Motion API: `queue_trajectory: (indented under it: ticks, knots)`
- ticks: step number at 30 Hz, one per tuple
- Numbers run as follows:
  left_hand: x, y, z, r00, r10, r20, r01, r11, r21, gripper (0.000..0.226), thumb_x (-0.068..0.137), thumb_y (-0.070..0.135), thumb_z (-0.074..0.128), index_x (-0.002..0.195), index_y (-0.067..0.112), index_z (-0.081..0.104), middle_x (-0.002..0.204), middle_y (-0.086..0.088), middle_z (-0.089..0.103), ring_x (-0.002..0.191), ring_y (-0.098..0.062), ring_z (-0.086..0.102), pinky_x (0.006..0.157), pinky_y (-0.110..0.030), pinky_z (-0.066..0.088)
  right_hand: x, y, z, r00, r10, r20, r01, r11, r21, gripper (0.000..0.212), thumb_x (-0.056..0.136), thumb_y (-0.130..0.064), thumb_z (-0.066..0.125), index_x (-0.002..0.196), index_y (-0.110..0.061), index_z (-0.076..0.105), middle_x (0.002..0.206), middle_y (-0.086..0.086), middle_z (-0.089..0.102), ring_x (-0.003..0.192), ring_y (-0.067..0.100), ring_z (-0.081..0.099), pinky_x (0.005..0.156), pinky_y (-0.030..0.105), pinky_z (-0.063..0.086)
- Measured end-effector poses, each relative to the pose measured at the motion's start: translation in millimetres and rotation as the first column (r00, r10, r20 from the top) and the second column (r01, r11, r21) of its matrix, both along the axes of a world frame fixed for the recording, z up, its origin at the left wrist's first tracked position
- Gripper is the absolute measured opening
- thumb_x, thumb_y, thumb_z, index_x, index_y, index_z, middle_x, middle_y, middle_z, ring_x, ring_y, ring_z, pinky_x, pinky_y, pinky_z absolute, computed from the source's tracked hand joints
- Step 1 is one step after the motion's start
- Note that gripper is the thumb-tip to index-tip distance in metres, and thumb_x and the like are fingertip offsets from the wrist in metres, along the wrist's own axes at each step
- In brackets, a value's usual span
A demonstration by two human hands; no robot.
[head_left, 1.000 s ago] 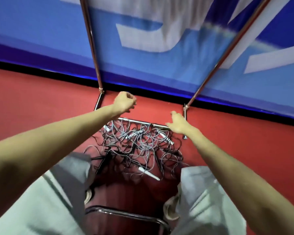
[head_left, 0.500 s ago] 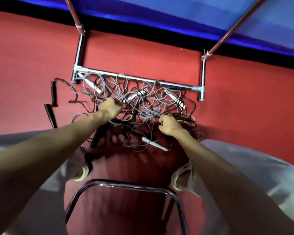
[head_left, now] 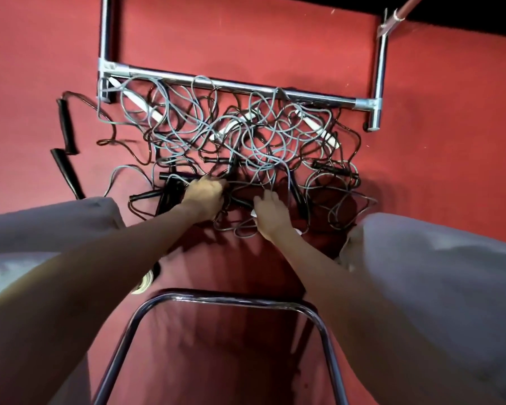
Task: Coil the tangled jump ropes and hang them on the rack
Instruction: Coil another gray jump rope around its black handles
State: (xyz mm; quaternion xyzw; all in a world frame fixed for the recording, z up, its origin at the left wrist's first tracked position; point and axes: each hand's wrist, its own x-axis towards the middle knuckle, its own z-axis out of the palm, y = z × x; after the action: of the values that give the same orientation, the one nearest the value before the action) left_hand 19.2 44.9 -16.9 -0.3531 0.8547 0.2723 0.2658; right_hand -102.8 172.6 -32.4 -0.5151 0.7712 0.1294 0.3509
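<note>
Lying on the red floor (head_left: 275, 39) against the rack (head_left: 231, 84): tangled jump ropes (head_left: 231, 135) | left hand (head_left: 206, 195) curled among black handles at near edge | right hand (head_left: 270, 213) beside it, fingers spread on cords | handles: count unclear

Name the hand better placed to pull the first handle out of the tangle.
Probably the left hand: its fingers already curl around a black handle at the near edge of the jump ropes. The right hand only rests on cords.
</note>
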Motion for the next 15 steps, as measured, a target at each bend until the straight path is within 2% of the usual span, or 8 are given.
queue_trajectory:
  ticks: [3, 7, 10, 12, 14, 15]
  knots:
    - [1.2, -6.1, 3.2, 1.000, -0.008, 0.021, 0.007, 0.999, 0.042, 0.033, 0.091, 0.018, 0.050, 0.123, 0.013, 0.058, 0.122, -0.014, 0.062, 0.115, -0.034, 0.055, 0.091, -0.037, 0.043, -4.4, -9.4, 4.0, 1.000, -0.013, -0.019, 0.013, 1.000, 0.004, 0.029, 0.093, -0.015, 0.056, 0.121, -0.007, 0.056, 0.127, 0.015, 0.050, 0.119, 0.032, 0.047, 0.096, 0.039, 0.038]
    - [5.7, -13.8, 23.4, 0.979, -0.148, 0.142, 0.129, 0.983, 0.133, 0.039, 0.091, 0.028, 0.058, 0.128, 0.017, 0.054, 0.128, -0.010, 0.060, 0.120, -0.031, 0.054, 0.093, -0.037, 0.044, -18.4, -24.1, 26.2, 0.965, -0.201, 0.167, 0.180, 0.974, 0.134, 0.027, 0.090, -0.015, 0.060, 0.113, -0.001, 0.058, 0.120, 0.020, 0.061, 0.113, 0.036, 0.059, 0.090, 0.036, 0.046]
    - [15.1, -11.1, 40.0, 0.963, -0.198, 0.184, 0.170, 0.973, 0.156, 0.041, 0.087, 0.030, 0.065, 0.127, 0.023, 0.058, 0.128, -0.006, 0.059, 0.123, -0.026, 0.053, 0.095, -0.032, 0.042, -25.6, -28.6, 41.9, 0.946, -0.251, 0.203, 0.222, 0.963, 0.155, 0.024, 0.085, -0.009, 0.056, 0.108, -0.001, 0.059, 0.117, 0.020, 0.062, 0.108, 0.037, 0.061, 0.083, 0.034, 0.048]
    - [22.2, -5.9, 46.0, 0.977, -0.133, 0.165, 0.108, 0.982, 0.154, 0.035, 0.087, 0.026, 0.065, 0.122, 0.024, 0.063, 0.124, -0.006, 0.062, 0.120, -0.026, 0.055, 0.093, -0.031, 0.044, -25.0, -27.3, 50.9, 0.938, -0.270, 0.216, 0.239, 0.958, 0.159, 0.025, 0.084, -0.008, 0.055, 0.108, -0.004, 0.060, 0.115, 0.017, 0.062, 0.106, 0.035, 0.062, 0.085, 0.034, 0.049]
    - [24.2, -4.0, 56.1, 0.994, 0.021, 0.103, -0.044, 0.973, 0.228, 0.023, 0.087, 0.014, 0.062, 0.108, 0.021, 0.069, 0.104, -0.005, 0.071, 0.103, -0.026, 0.066, 0.076, -0.026, 0.050, -22.2, -23.7, 58.8, 0.939, -0.255, 0.232, 0.224, 0.963, 0.151, 0.025, 0.084, -0.012, 0.059, 0.109, -0.009, 0.061, 0.114, 0.013, 0.063, 0.106, 0.033, 0.063, 0.085, 0.035, 0.053]
    - [23.4, -4.4, 64.6, 0.995, 0.074, 0.064, -0.088, 0.964, 0.252, 0.021, 0.088, 0.009, 0.059, 0.103, 0.019, 0.071, 0.095, -0.005, 0.072, 0.095, -0.026, 0.069, 0.068, -0.023, 0.048, -19.7, -21.3, 63.0, 0.935, -0.241, 0.259, 0.212, 0.968, 0.136, 0.027, 0.083, -0.014, 0.062, 0.111, -0.011, 0.061, 0.115, 0.012, 0.064, 0.107, 0.032, 0.063, 0.085, 0.035, 0.053]
